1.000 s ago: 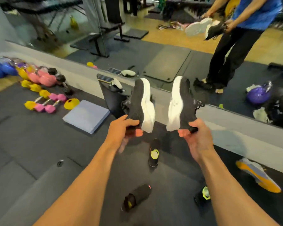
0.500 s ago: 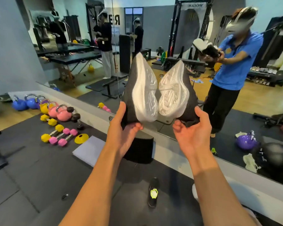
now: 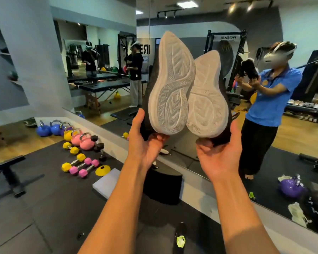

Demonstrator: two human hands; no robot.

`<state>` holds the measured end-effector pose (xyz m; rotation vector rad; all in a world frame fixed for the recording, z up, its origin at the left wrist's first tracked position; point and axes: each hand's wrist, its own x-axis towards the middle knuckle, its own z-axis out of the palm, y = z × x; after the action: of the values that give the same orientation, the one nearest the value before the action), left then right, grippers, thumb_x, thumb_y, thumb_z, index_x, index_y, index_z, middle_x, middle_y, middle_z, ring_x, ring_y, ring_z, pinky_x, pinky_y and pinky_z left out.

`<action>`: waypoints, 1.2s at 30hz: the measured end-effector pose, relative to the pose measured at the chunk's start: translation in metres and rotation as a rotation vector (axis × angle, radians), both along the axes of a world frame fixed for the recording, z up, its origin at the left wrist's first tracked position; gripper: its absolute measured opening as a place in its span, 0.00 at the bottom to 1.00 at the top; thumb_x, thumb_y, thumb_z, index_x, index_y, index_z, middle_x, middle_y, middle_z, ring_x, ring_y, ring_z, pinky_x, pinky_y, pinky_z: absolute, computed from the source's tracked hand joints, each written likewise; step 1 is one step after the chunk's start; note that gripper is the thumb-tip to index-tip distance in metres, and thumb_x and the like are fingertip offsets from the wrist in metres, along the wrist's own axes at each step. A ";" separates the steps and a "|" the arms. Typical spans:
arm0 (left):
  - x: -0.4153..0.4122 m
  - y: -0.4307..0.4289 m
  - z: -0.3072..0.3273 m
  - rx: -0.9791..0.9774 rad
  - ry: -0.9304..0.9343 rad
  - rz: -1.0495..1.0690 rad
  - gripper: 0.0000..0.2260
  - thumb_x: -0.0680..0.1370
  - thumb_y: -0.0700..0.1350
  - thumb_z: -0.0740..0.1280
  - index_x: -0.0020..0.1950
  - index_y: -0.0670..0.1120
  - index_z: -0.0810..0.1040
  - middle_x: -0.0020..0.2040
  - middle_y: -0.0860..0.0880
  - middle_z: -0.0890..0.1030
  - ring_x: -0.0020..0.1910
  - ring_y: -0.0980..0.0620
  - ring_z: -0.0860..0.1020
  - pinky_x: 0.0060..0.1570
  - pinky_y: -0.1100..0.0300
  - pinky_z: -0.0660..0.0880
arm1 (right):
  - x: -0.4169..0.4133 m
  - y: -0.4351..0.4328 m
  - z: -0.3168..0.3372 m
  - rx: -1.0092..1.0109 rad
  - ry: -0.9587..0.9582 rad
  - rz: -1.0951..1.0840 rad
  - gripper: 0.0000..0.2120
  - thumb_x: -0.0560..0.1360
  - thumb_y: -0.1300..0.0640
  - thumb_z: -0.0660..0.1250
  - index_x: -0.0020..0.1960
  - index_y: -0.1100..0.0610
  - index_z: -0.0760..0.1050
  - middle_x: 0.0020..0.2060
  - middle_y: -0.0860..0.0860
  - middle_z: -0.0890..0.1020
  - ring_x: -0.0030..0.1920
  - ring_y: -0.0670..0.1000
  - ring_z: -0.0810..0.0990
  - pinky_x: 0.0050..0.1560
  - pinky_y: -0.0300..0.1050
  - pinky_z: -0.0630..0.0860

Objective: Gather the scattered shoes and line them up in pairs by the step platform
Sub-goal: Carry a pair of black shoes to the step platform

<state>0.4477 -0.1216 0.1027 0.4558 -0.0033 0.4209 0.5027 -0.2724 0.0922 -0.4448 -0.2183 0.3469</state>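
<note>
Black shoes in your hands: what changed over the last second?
The left hand and right hand lifted their shoes higher and turned them until the white soles face the camera. The left shoe and right shoe came together, and their soles now meet edge to edge. Each hand keeps its grip at the heel. The black and yellow shoe lies where it was.

This is looking like a gym. Bright kettlebells [image 3: 84, 142] and pink and yellow dumbbells [image 3: 81, 165] are sitting on black floor mats [image 3: 44, 208] in front of a big wall mirror [image 3: 292, 147]. A tall lifting rack [image 3: 226, 44] is showing in the mirror.
</note>
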 end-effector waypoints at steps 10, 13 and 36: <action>-0.035 0.013 0.016 0.110 -0.121 0.010 0.27 0.63 0.54 0.77 0.58 0.45 0.81 0.62 0.44 0.78 0.61 0.45 0.76 0.48 0.52 0.79 | -0.018 0.009 0.023 0.009 -0.113 0.020 0.14 0.66 0.43 0.71 0.43 0.52 0.84 0.37 0.50 0.79 0.28 0.45 0.68 0.28 0.37 0.68; -0.050 0.023 0.025 0.334 -0.055 0.205 0.13 0.66 0.55 0.73 0.45 0.50 0.85 0.46 0.50 0.83 0.41 0.54 0.79 0.26 0.63 0.71 | -0.016 0.009 0.030 -0.075 -0.196 -0.014 0.14 0.66 0.44 0.72 0.46 0.53 0.81 0.38 0.48 0.80 0.29 0.44 0.70 0.27 0.36 0.68; -0.318 -0.039 0.072 1.773 1.304 1.536 0.16 0.74 0.55 0.70 0.36 0.43 0.76 0.31 0.48 0.74 0.34 0.45 0.74 0.31 0.52 0.71 | -0.223 0.075 0.057 -0.944 -1.529 -0.497 0.15 0.75 0.43 0.66 0.56 0.51 0.78 0.46 0.52 0.78 0.46 0.57 0.78 0.36 0.45 0.66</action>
<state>0.1299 -0.1608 0.1748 2.4633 1.4278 1.5199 0.2793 -0.1972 0.1491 -1.6204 -1.4284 -0.5026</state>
